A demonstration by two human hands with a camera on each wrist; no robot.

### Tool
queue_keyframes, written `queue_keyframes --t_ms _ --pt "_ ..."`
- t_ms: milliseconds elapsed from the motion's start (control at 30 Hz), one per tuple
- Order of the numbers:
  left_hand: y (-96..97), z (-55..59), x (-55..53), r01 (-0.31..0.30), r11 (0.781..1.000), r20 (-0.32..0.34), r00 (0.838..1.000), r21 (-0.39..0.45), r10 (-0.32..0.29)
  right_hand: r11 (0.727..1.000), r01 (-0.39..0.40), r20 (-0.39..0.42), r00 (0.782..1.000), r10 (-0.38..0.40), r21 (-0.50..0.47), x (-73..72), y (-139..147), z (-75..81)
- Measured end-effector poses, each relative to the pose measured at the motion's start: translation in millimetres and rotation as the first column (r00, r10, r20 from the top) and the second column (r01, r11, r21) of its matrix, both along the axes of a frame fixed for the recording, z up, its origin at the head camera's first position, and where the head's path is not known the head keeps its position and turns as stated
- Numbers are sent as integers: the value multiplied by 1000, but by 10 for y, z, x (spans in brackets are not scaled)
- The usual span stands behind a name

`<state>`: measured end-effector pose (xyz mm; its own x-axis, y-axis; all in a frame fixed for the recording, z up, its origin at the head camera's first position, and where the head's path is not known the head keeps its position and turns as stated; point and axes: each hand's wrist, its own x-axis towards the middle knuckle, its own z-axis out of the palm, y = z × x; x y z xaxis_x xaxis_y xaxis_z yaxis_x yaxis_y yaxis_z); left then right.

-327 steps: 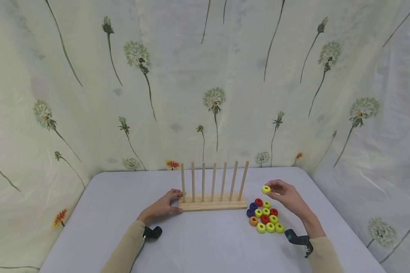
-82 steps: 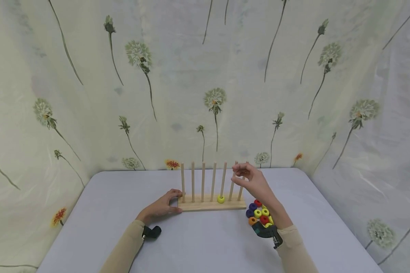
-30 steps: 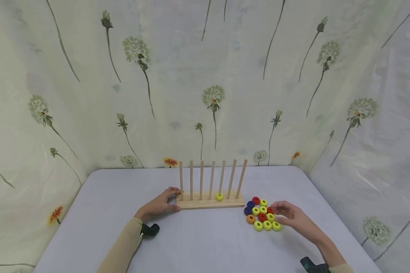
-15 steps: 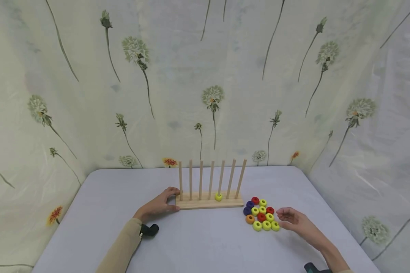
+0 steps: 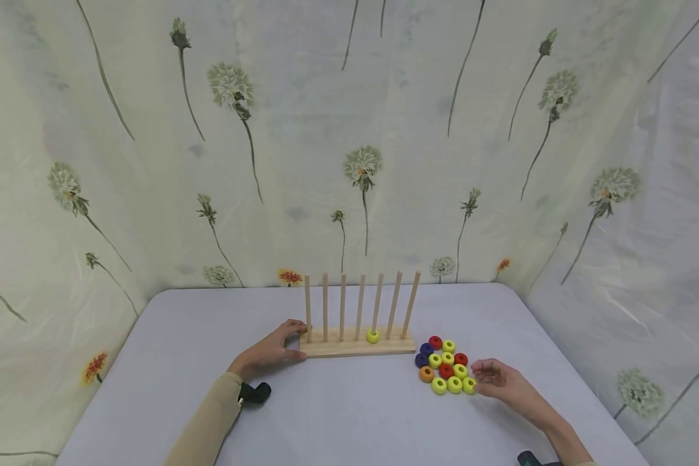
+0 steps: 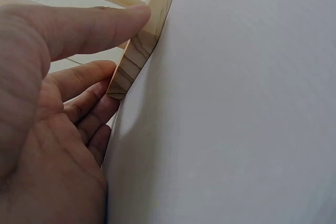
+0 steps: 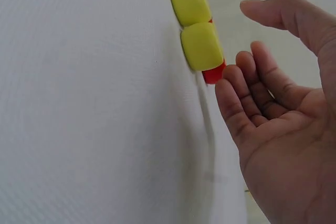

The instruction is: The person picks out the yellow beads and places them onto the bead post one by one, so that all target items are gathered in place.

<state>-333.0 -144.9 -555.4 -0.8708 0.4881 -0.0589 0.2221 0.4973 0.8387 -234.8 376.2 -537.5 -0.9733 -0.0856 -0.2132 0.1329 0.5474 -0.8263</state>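
A wooden peg rack [image 5: 355, 348] with several upright dowels stands on the table, a yellow bead [image 5: 373, 336] at the foot of its third peg from the right. My left hand [image 5: 272, 346] grips the rack's left end, thumb on the near side and fingers behind; in the left wrist view the thumb [image 6: 105, 27] lies along the base's end [image 6: 134, 61]. Right of the rack sits a cluster of yellow, red, blue and orange beads. My right hand [image 5: 509, 388] holds nothing, its fingers relaxed beside the nearest yellow bead [image 7: 202, 46] and a red bead [image 7: 214, 74].
A white cloth covers the table [image 5: 349, 421]. Behind it hangs a curtain [image 5: 291, 162] printed with dandelions, which also closes off both sides. Dark wrist cameras, such as the left one [image 5: 255, 393], sit on both forearms.
A yellow bead has gone from my right hand onto a peg. The right hand then moved from over the rack to the right side of the cluster. My left hand keeps its hold.
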Motion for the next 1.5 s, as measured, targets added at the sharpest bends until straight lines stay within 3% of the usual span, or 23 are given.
queue_keyframes --t_ms 767,1033,1500 --pt "0 25 7 -1 1000 5 1000 0 1 997 -18 -29 999 20 70 -33 -61 -79" --pt "7 2 -4 10 1000 -20 1000 -5 -10 994 -18 -32 999 21 105 -17 -70 -92" --pt "16 -5 -3 6 1000 -30 1000 -19 -6 996 -16 -28 999 19 85 -9 -33 -117"
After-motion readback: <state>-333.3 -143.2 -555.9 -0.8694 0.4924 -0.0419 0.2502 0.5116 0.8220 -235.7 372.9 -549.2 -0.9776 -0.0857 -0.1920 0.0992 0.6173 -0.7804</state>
